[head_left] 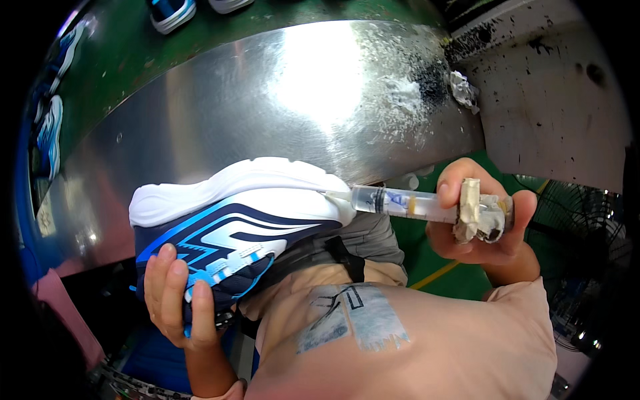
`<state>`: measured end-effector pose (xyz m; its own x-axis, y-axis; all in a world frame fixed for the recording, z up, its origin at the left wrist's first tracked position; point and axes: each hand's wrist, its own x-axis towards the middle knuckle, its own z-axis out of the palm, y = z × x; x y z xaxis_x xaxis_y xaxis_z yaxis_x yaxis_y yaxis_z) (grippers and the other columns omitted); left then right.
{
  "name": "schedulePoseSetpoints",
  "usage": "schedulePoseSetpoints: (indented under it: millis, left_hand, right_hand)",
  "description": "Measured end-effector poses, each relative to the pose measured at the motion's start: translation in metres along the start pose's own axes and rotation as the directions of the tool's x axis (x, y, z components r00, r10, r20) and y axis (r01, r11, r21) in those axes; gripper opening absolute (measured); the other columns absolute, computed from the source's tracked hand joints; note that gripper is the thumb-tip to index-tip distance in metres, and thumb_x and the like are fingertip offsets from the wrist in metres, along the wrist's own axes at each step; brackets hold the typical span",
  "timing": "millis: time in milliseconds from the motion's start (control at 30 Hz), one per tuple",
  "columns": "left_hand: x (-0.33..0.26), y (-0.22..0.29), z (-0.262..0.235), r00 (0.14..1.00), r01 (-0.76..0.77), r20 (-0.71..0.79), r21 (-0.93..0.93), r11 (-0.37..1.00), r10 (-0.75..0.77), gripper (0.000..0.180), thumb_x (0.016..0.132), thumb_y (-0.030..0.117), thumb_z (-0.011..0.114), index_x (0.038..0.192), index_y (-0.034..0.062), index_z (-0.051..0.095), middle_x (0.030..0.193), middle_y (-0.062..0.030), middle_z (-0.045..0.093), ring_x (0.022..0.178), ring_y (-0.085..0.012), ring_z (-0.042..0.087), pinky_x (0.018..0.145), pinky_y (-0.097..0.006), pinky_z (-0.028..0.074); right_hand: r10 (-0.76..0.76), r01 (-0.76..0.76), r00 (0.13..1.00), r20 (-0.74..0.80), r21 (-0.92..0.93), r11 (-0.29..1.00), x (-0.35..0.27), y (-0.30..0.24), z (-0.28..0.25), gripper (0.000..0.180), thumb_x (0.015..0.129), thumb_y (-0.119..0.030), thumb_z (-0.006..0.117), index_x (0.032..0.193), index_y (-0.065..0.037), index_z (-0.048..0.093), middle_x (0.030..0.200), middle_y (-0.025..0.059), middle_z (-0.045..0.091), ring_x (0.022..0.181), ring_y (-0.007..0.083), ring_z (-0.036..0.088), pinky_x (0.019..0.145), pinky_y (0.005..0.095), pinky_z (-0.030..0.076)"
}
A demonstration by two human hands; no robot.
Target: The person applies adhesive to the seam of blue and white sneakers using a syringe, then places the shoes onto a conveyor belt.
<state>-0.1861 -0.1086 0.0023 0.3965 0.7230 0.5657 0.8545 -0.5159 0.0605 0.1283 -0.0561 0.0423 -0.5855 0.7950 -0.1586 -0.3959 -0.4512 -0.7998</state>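
A running shoe [220,233] in white, navy and blue lies on its side in my left hand [175,300], its thick white sole [240,181] facing away from me. My left fingers wrap round the upper near the laces and collar. From the right, my right hand [483,220] grips a clear plastic syringe [403,202] by its rear end, which is wrapped in crumpled, dirty tape. The syringe lies almost level. Its tip meets or nearly meets the seam between sole and upper at the shoe's right end; exact contact is too small to tell.
A shiny metal work surface [200,113] spans the middle, with dried white residue and a crumpled white lump [464,92] at its right. Beyond it, more blue-and-white shoes [172,15] stand on a green surface. A pale metal panel [547,100] rises at the right; a fan [580,220] stands below.
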Motion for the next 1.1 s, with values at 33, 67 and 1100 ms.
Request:
schedulePoseSetpoints:
  millis: [33,67,1100]
  left_hand:
    - [0.001,-0.002,-0.003,1.000,-0.023,0.005,-0.011,1.000,0.023,0.047,0.074,0.015,0.071,0.110,0.0041,0.042,0.112,-0.0168,0.049,0.099,-0.0384,0.056,0.085,-0.051,0.047]
    - [0.004,-0.006,-0.004,1.000,-0.022,0.011,-0.017,1.000,0.022,0.049,0.074,0.015,0.071,0.110,0.0038,0.042,0.112,-0.0173,0.050,0.099,-0.0383,0.056,0.085,-0.051,0.047]
    - [0.084,-0.029,-0.024,0.946,0.196,0.292,-0.157,0.968,-0.144,0.062,0.051,0.009,0.082,0.107,-0.0009,0.056,0.106,-0.0166,0.059,0.097,-0.0300,0.056,0.088,-0.037,0.042]
  right_hand:
    - [0.006,-0.005,1.000,-0.010,0.015,1.000,0.000,0.004,0.000,0.087,0.075,-0.072,0.037,0.117,0.004,0.036,0.077,0.0023,0.046,0.058,0.0056,0.040,0.051,0.0188,0.032]
    - [-0.026,0.026,1.000,-0.009,0.061,0.998,0.002,0.010,0.002,0.087,0.075,-0.072,0.037,0.117,0.004,0.036,0.078,0.0024,0.046,0.058,0.0058,0.039,0.051,0.0188,0.031]
    - [-0.302,0.295,0.953,0.015,-0.260,0.919,0.006,0.039,0.023,0.084,0.068,-0.059,0.061,0.114,0.005,0.035,0.086,0.0140,0.056,0.070,0.0117,0.055,0.062,0.0229,0.046]
